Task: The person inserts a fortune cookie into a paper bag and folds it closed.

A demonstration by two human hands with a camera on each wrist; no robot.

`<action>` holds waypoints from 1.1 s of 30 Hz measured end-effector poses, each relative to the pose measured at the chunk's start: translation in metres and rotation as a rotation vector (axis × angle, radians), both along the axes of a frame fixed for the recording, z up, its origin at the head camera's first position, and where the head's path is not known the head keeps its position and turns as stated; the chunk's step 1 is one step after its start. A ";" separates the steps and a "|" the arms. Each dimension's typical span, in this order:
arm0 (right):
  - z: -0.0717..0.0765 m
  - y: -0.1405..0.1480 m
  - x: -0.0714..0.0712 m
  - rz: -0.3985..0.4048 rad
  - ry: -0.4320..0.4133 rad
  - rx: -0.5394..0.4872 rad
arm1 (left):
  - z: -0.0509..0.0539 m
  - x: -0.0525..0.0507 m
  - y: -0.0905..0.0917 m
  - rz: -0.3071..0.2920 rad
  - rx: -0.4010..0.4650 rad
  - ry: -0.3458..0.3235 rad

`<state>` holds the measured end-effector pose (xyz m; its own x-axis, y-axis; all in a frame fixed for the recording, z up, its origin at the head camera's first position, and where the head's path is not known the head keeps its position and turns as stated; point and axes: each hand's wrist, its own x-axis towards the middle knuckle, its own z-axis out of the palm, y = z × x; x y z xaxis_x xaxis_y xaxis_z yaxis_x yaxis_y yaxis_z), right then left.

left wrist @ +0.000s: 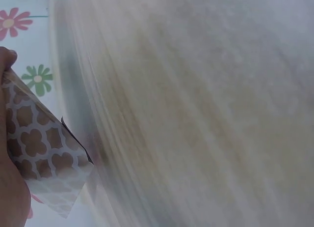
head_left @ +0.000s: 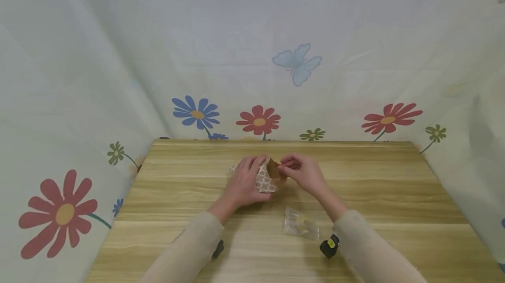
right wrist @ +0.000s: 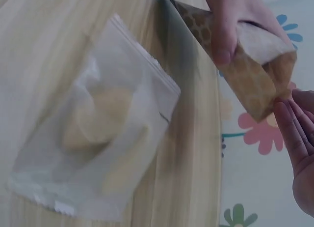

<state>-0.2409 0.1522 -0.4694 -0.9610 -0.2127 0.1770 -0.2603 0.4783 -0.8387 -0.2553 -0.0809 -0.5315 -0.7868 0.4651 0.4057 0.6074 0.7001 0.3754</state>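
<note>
A patterned paper bag (head_left: 265,180), brown with white lattice, is held above the table by both hands. My left hand (head_left: 245,182) grips its side, fingers behind and thumb in front, as the right wrist view also shows. At the bag's mouth, my right hand (head_left: 303,172) pinches the rim between thumb and fingers. The mouth gapes partly, and brown paper inside (right wrist: 281,70) is visible. What the bag may contain is hidden. Nearer the body lies a clear plastic packet (head_left: 301,223); the right wrist view shows pale yellowish pieces (right wrist: 98,119) inside it.
The wooden table (head_left: 165,195) ends at a hanging cloth (head_left: 339,90) printed with flowers and a butterfly. A small black device (head_left: 329,246) with a yellow mark sits by the right sleeve. Another dark device (head_left: 218,249) shows beside the left sleeve.
</note>
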 end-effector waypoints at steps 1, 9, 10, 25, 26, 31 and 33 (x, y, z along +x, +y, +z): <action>0.001 0.004 -0.001 -0.010 0.000 -0.007 | 0.000 0.000 0.000 0.003 0.005 -0.005; -0.004 0.023 -0.007 -0.016 -0.042 0.001 | 0.000 -0.001 0.005 0.045 0.146 -0.128; -0.005 0.023 -0.008 -0.002 -0.043 0.009 | 0.000 -0.001 0.005 0.052 0.170 -0.146; -0.008 0.015 -0.010 0.113 -0.058 0.006 | 0.001 0.000 0.007 0.019 0.212 -0.248; -0.008 0.015 -0.010 0.108 -0.051 0.014 | 0.001 -0.001 0.007 0.016 0.203 -0.256; -0.008 0.016 -0.010 0.088 -0.033 0.005 | 0.001 -0.003 0.004 0.016 0.170 -0.287; -0.009 0.017 -0.010 0.087 -0.034 -0.010 | 0.000 -0.004 0.002 0.016 0.157 -0.294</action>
